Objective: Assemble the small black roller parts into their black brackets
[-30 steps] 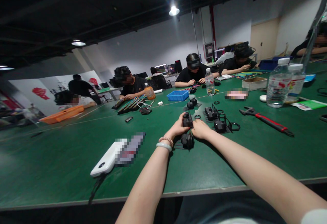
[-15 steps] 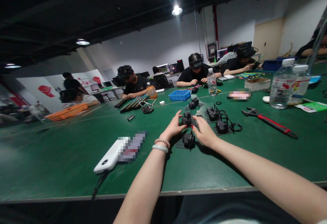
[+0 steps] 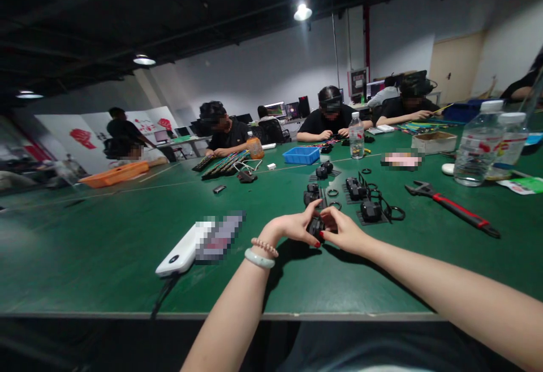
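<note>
Both hands close round a small black plastic part (image 3: pixel 315 227) low over the near middle of the green table (image 3: pixel 220 202). My left hand (image 3: pixel 294 227) grips its left side, thumb below and fingers above. From the right, my right hand (image 3: pixel 348 232) pinches the same part, and its fingers cover much of it. Just beyond my fingers stands another chunky black part (image 3: pixel 311 195). Further off sits a similar black part (image 3: pixel 324 169), and to the right are two more, a back one (image 3: pixel 355 189) and a nearer one (image 3: pixel 370 211). Black rings (image 3: pixel 333 193) lie among them.
An adjustable wrench (image 3: pixel 453 208) with a red-black handle lies right, near water bottles (image 3: pixel 475 148). A white power bank (image 3: pixel 184 250) is at left. Behind are a blue tray (image 3: pixel 301 156), an orange bottle (image 3: pixel 254 147) and an orange tray (image 3: pixel 114 175). Co-workers sit across the table.
Both hands have moved nearer to me, off the black part behind and onto the front one. The part behind now stands released. The view has shifted slightly.
</note>
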The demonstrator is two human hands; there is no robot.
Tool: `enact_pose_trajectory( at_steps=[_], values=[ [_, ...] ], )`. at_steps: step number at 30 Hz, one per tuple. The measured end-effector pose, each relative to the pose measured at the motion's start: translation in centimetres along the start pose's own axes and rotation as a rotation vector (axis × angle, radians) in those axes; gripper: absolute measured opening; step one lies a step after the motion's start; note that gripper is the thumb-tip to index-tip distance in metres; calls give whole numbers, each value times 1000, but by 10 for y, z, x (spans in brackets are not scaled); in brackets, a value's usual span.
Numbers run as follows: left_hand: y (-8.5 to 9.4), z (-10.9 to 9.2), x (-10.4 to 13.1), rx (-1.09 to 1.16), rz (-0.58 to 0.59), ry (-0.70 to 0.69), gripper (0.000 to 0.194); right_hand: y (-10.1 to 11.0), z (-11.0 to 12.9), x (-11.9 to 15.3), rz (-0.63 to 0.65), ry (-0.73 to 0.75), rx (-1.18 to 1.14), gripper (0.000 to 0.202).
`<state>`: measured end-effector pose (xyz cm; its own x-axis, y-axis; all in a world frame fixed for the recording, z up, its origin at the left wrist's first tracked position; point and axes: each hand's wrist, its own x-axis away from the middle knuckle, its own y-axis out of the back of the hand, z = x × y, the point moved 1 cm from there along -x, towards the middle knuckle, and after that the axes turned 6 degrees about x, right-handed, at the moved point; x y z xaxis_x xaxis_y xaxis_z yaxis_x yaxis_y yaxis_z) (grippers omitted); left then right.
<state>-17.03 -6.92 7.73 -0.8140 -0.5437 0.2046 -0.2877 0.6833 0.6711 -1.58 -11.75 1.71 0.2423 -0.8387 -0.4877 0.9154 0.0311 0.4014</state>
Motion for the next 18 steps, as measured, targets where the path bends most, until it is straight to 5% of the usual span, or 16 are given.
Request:
enact_pose_trajectory(
  at_steps=[7,18],
  values=[
    [-12,5,-5,118,-125,-134,106,2,-4,-1,-21,-61,-23,29],
    [-13,7,-9,167,-171,-135,103,0,-7,0,-65,25,81,27]
  ],
)
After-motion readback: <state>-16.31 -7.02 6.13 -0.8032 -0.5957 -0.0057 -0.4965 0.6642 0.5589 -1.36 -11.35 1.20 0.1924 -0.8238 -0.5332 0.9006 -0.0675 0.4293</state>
